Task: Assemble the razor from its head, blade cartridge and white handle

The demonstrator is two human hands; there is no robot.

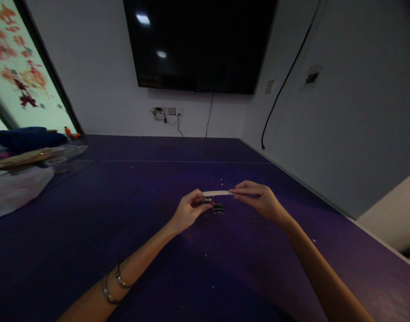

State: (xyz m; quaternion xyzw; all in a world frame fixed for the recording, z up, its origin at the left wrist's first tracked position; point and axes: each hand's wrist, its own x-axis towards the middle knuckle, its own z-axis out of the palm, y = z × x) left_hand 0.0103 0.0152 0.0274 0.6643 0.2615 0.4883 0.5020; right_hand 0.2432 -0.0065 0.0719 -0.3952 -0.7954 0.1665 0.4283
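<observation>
A thin pale strip, seen nearly edge-on, stretches level between my two hands above the dark purple surface. My left hand is closed at its left end, thumb below and fingers bent. Just under the strip, by that thumb, is a small shiny piece whose kind is too small to tell. My right hand pinches the strip's right end between thumb and fingertips. Below and between the hands, a small dark, glossy box-like item lies on the surface. Two bracelets circle my left forearm.
The wide purple surface carries scattered white specks. At the left lie a crumpled plastic bag and dark blue cloth. A large screen hangs on the far wall above sockets. A black cable hangs along the right wall.
</observation>
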